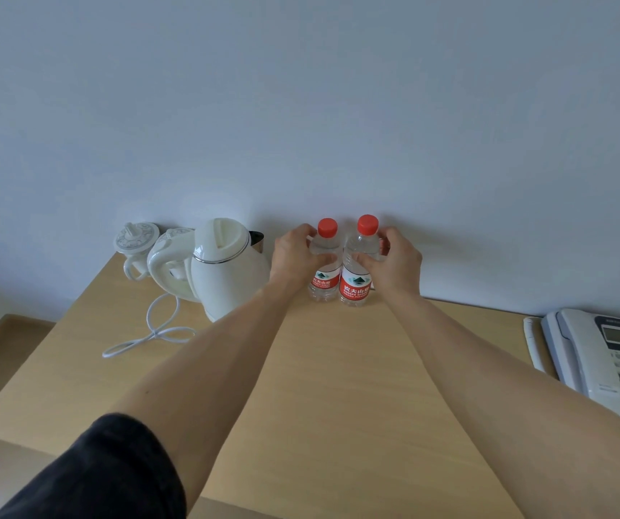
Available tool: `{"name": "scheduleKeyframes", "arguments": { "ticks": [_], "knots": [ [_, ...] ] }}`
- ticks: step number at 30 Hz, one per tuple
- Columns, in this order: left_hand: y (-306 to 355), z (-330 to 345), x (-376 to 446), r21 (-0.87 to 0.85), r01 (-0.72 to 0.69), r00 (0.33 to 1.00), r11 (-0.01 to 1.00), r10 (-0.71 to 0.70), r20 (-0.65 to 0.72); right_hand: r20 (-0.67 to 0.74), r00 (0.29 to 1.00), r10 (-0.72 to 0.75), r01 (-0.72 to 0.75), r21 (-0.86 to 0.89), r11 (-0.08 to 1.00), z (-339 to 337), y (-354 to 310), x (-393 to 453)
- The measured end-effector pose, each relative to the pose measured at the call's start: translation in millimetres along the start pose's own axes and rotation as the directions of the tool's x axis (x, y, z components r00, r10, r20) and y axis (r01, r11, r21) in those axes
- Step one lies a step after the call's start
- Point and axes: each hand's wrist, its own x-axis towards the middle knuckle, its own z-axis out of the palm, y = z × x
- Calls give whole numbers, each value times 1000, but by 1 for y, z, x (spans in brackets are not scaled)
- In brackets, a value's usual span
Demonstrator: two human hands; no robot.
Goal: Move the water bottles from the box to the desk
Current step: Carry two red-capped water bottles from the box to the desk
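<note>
The left hand [295,256] holds the left bottle [325,262] with its fingers curled round it. The right hand [394,262] holds the right bottle [357,264] the same way. Both bottles stand up straight, touching, on the table [319,387] by the wall, just above the middle of the frame. Best to let go softly, one grip at a time, so nothing tips toward the kettle [226,267] on the left.
</note>
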Motion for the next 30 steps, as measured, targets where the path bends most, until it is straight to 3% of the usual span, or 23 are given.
{"name": "scheduleKeyframes", "arguments": {
  "ticks": [11,18,30],
  "knots": [
    [8,-6,0,31,51,997,998,-52,57,73,997,14,-15,16,1000,-11,-3,2],
    [18,-8,-1,136,41,998,990,-36,-43,60,998,31,-29,-41,999,-15,-11,6],
    [22,-11,0,155,56,998,986,-53,-21,49,997,66,-62,-79,995,-15,-18,5]
  ]
}}
